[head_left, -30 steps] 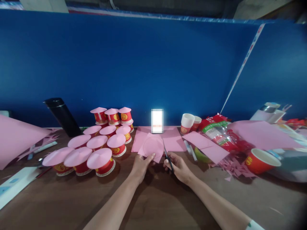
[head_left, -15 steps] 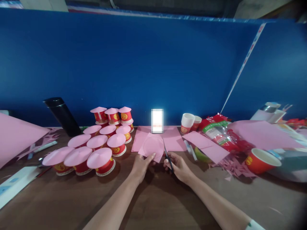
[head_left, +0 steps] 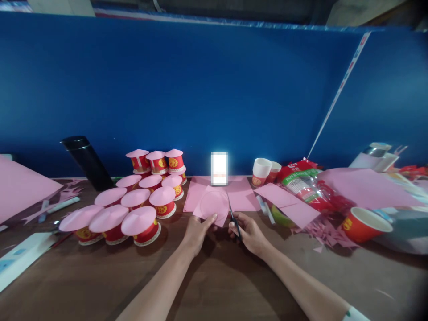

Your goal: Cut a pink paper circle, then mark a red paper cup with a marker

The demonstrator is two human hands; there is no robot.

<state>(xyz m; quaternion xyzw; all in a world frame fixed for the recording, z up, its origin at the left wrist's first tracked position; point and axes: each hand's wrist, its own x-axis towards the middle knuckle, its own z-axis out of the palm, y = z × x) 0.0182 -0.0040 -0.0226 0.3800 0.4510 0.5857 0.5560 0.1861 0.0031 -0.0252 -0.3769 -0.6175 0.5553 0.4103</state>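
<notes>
Between thumb and fingers, my left hand (head_left: pixel 199 229) pinches the lower edge of a pink sheet of paper (head_left: pixel 214 205) with a circle drawn on it. My right hand (head_left: pixel 247 232) grips a pair of dark-handled scissors (head_left: pixel 235 221), its blades pointing away from me along the sheet's right edge. Whether the blades are parted is too fine to tell. Beyond the held sheet lies a stack of larger pink paper (head_left: pixel 242 196) on the table. A bright phone-like screen (head_left: pixel 219 167), blurred out, stands at the stack's far side.
Rows of red paper cups with pink cone tops (head_left: pixel 138 220) stand to the left, near a black bottle (head_left: pixel 87 160) and a white power strip (head_left: pixel 23 256). Rightward are white cups (head_left: pixel 261 168), a red cup package (head_left: pixel 301 183), pink scraps (head_left: pixel 331 232) and an orange-red cup (head_left: pixel 366 225).
At the far left, the large pink sheet has shifted slightly left and up. My hands, the scissors and the held sheet look almost the same.
</notes>
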